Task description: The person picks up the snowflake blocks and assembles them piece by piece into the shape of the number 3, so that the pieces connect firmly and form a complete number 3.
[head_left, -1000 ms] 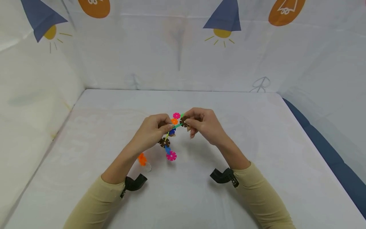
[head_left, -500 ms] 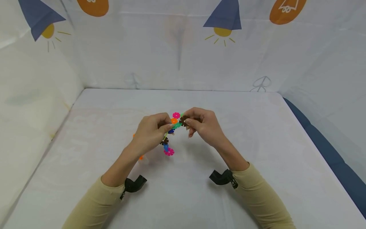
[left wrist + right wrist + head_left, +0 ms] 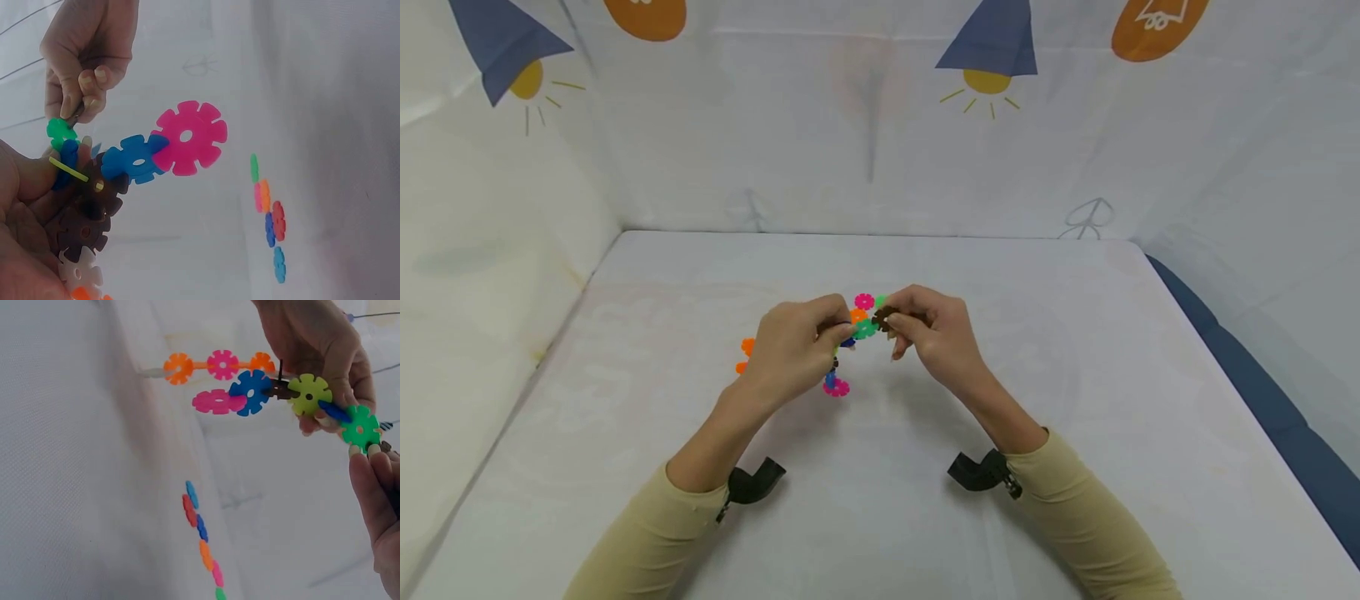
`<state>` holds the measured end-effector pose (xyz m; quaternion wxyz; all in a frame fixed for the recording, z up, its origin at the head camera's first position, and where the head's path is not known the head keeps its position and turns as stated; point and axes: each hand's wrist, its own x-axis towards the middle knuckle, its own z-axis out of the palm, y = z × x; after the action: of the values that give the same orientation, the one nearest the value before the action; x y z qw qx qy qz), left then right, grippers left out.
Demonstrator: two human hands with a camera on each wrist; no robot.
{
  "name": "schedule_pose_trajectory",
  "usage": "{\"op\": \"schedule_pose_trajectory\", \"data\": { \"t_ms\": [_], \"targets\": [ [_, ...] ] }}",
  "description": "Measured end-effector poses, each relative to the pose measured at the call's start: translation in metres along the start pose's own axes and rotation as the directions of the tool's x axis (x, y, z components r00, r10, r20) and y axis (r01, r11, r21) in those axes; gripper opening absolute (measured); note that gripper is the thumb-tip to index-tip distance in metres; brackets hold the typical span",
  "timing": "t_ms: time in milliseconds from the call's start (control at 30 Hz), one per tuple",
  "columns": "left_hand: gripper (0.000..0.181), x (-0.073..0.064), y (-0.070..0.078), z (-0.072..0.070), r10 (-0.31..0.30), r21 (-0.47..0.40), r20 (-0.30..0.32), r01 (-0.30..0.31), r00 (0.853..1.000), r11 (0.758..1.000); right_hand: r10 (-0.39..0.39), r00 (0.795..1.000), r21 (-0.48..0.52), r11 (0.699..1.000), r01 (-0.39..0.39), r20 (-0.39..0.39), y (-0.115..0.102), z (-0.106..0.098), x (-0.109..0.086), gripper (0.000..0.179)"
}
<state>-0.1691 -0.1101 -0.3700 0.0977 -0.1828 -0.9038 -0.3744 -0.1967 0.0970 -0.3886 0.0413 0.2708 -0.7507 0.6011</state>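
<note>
Both hands hold a chain of interlocking flower-shaped plastic discs above the table. My left hand (image 3: pixel 793 346) pinches it at a dark blue disc (image 3: pixel 335 411), beside a yellow-green disc (image 3: pixel 301 403). Thumb and fingertips of my right hand (image 3: pixel 938 337) pinch a brown disc (image 3: pixel 883 318) against the edge of a green disc (image 3: pixel 354 434); whether the two are slotted together is hidden. From the yellow-green disc, the chain runs through brown to a blue disc (image 3: pixel 244 403) and a pink disc (image 3: pixel 203 147). Another branch, with a white disc (image 3: pixel 87 275) and orange discs (image 3: pixel 748 346), hangs past my left hand.
Beyond the hands, a row of loose discs lies on the white table (image 3: pixel 1037 358), including a pink disc (image 3: pixel 864 301), an orange disc (image 3: pixel 858 316) and a red disc (image 3: pixel 189 510). White fabric walls (image 3: pixel 790 125) stand at the back and sides.
The green disc has turned from edge-on to face-on. The chain's lower end has swung up and left, and its orange discs now show left of my left hand. Both hands keep their pinch.
</note>
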Motion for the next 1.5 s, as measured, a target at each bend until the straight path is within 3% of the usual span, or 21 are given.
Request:
{"op": "schedule_pose_trajectory", "data": {
  "t_ms": [533,767,933,1033,1300,1500],
  "targets": [
    [0.013,0.0,0.0,-0.003,0.031,0.002,0.01,-0.031,0.999,1.0,-0.084,0.996,0.031,0.996,0.084,-0.012,0.005,0.006,-0.001,0.006],
    [0.011,-0.001,-0.001,-0.016,-0.064,-0.081,0.137,0.075,0.989,0.994,-0.046,0.998,0.033,0.998,0.045,0.039,0.001,0.004,0.002,0.009],
    [0.007,0.0,0.001,-0.022,-0.087,-0.068,0.192,0.102,0.978,0.993,-0.007,0.998,0.102,0.995,0.001,0.059,-0.002,0.001,0.003,0.011],
    [0.001,-0.001,0.003,-0.024,-0.08,-0.063,0.185,0.093,0.979,0.994,-0.004,0.998,0.126,0.992,-0.003,0.061,-0.004,0.0,0.004,0.011],
    [0.012,-0.001,0.007,-0.027,-0.043,-0.13,0.101,0.056,0.994,0.99,-0.031,0.996,0.126,0.992,0.02,0.084,-0.012,0.001,0.011,0.01],
    [0.013,-0.001,0.007,-0.029,-0.019,-0.184,0.08,0.033,0.997,0.982,-0.018,0.992,0.144,0.99,0.0,0.128,-0.021,0.006,0.013,0.012]
  ]
}}
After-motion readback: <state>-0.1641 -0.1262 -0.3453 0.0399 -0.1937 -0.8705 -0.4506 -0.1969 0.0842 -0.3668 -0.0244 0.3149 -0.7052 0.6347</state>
